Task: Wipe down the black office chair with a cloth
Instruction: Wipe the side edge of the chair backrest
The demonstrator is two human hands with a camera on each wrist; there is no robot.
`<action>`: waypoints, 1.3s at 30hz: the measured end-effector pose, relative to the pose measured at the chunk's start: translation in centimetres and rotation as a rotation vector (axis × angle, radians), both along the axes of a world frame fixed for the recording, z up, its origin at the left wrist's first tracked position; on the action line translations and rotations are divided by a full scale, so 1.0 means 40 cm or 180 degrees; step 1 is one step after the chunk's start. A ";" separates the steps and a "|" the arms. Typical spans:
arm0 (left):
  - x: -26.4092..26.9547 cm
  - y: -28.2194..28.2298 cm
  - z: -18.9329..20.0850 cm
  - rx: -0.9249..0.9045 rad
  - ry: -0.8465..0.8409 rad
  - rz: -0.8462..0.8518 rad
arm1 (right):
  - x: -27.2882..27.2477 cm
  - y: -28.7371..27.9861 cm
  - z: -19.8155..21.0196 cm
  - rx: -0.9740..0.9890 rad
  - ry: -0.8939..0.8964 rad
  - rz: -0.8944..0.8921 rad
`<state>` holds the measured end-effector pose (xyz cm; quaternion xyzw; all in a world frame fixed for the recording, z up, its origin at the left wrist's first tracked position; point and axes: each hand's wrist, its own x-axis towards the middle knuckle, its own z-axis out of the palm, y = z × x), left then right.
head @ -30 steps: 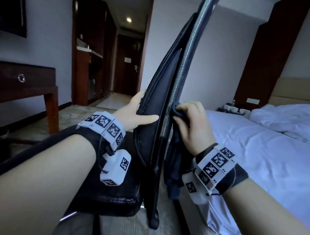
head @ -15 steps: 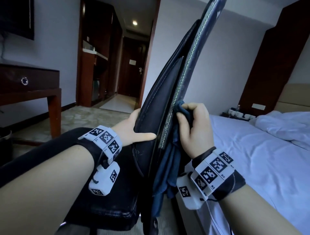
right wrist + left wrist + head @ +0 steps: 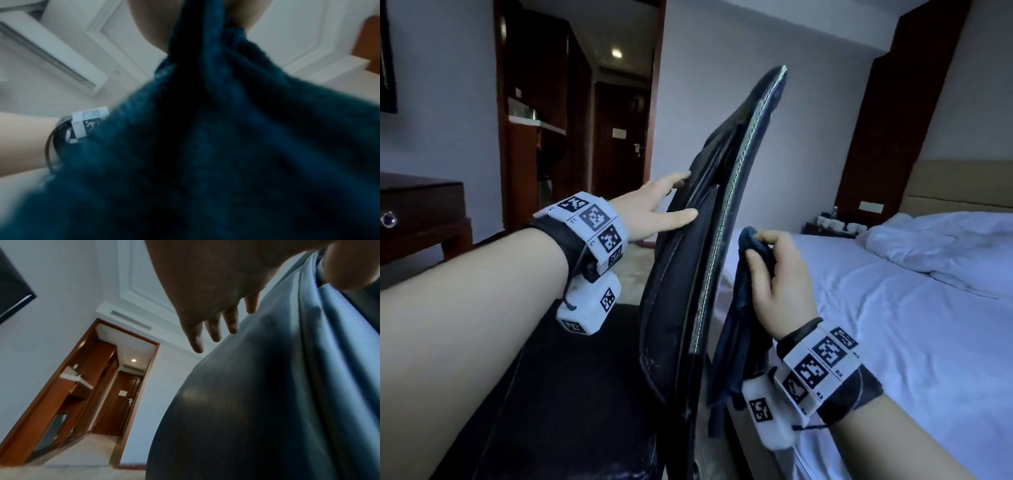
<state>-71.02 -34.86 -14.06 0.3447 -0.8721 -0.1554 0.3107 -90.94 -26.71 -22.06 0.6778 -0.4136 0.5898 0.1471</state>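
Note:
The black office chair's backrest (image 3: 688,274) stands edge-on in the middle of the head view, its seat (image 3: 571,411) below at the left. My left hand (image 3: 654,209) lies on the front padding with fingers straight and spread; the left wrist view shows those fingers (image 3: 213,331) against the dark leather (image 3: 257,402). My right hand (image 3: 774,274) grips a dark blue cloth (image 3: 739,325) just right of the backrest's rear edge, a small gap between them. The cloth (image 3: 205,146) hangs down and fills the right wrist view.
A bed with white sheets (image 3: 893,325) lies close on the right. A dark wooden desk (image 3: 421,212) stands at the left. An open doorway (image 3: 578,137) leads to a hallway behind the chair. A bedside shelf (image 3: 832,222) holds small items.
My left hand slid up the backrest's front and its fingers spread. My right hand came off the rear edge with the cloth, leaving a gap. The head view pulled back, showing the backrest's top.

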 end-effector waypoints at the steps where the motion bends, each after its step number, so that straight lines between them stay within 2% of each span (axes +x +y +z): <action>1: -0.001 -0.005 0.029 -0.0102 -0.0096 0.0018 | 0.009 0.005 0.015 0.0016 -0.0028 -0.0087; 5: -0.024 -0.005 0.145 -0.0564 -0.0060 -0.0218 | 0.059 0.032 0.082 -0.0368 -0.0007 -0.0434; 8: -0.051 -0.002 0.204 -0.0837 -0.0230 -0.0441 | 0.086 0.041 0.127 -0.0573 0.0026 -0.0668; 11: -0.080 -0.024 0.235 -0.1032 -0.0481 -0.0650 | 0.087 0.027 0.161 -0.0517 0.0068 -0.0914; 15: -0.106 -0.057 0.276 -0.1074 -0.0317 -0.1122 | 0.075 0.000 0.172 -0.0355 0.0073 -0.0958; 21: -0.140 -0.070 0.343 -0.1655 -0.0891 -0.1463 | 0.103 -0.008 0.186 -0.0670 0.0192 -0.1344; 26: -0.167 -0.092 0.336 -0.2073 -0.0655 -0.1613 | 0.096 -0.031 0.194 -0.0683 0.0509 -0.1452; 31: -0.198 -0.086 0.335 -0.1917 -0.0606 -0.1494 | 0.063 -0.025 0.099 -0.0311 0.0696 -0.1386; 34: -0.206 -0.100 0.338 -0.1818 -0.0575 -0.1355 | 0.038 -0.019 0.163 -0.0575 0.0864 -0.1369; 37: -0.211 -0.107 0.336 -0.1739 -0.0559 -0.1379 | 0.027 -0.043 0.262 -0.0920 0.0646 -0.1389; 39: -0.215 -0.110 0.331 -0.1638 -0.0539 -0.1468 | 0.030 -0.067 0.265 -0.0904 0.0708 -0.1388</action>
